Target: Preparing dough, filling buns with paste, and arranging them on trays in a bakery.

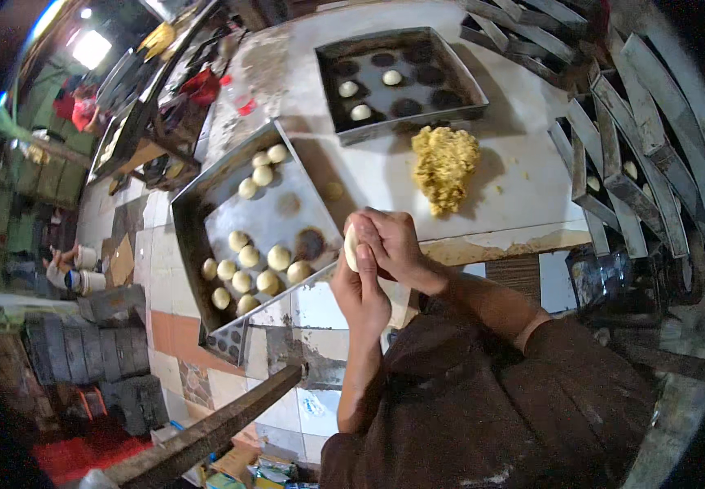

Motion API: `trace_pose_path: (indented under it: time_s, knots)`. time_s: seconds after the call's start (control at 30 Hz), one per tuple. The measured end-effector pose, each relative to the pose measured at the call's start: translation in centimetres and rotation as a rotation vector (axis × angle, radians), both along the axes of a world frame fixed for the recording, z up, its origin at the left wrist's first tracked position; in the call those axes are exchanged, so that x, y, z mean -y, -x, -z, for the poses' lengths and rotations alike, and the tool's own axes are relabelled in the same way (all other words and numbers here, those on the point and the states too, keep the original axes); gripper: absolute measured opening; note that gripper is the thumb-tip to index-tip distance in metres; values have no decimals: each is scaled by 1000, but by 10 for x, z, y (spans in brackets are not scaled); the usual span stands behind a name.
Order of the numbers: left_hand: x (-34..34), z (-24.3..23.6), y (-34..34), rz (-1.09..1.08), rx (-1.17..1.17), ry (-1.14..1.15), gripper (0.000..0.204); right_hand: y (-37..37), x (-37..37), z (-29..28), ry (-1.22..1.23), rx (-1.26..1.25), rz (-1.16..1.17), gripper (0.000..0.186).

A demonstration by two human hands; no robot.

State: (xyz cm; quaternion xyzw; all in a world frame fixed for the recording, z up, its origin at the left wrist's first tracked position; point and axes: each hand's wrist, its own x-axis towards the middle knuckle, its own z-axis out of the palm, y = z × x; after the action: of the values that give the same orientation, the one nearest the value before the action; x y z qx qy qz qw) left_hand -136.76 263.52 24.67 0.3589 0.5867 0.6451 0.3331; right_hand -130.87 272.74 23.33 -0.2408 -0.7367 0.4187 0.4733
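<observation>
A pale dough ball (351,249) is pressed between my two hands, over the near edge of the table. My left hand (360,289) cups it from below and the left, thumb up. Around its upper right side, my right hand (391,244) is closed with bent fingers. Left of my hands, a tilted metal tray (230,183) holds several pale dough balls (267,283) in loose groups. A heap of crumbly yellow filling (445,167) lies on the table beyond my hands. Behind it stands another metal tray (455,113) with three dough balls (391,77) and dark round marks.
Stacked metal trays (645,147) fill the right side, more at the upper right. A clear bottle with a red label (242,99) stands by the table's far left. A wooden beam (230,416) crosses the lower left. A person in red (83,110) is far off.
</observation>
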Motion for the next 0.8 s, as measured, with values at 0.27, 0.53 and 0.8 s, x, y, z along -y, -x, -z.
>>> trace_pose_path:
  time_s: [0.27,0.53,0.8]
  knots:
    - [-81,51,-35,192,435,467,48,-75,-99,41,204,-62,-10,25]
    - [-133,55,-41,240,768,96,61,-187,-200,112,115,552,483,27]
    - [-179,46,-50,156,732,162,55,-209,-230,135,433,270,552,21]
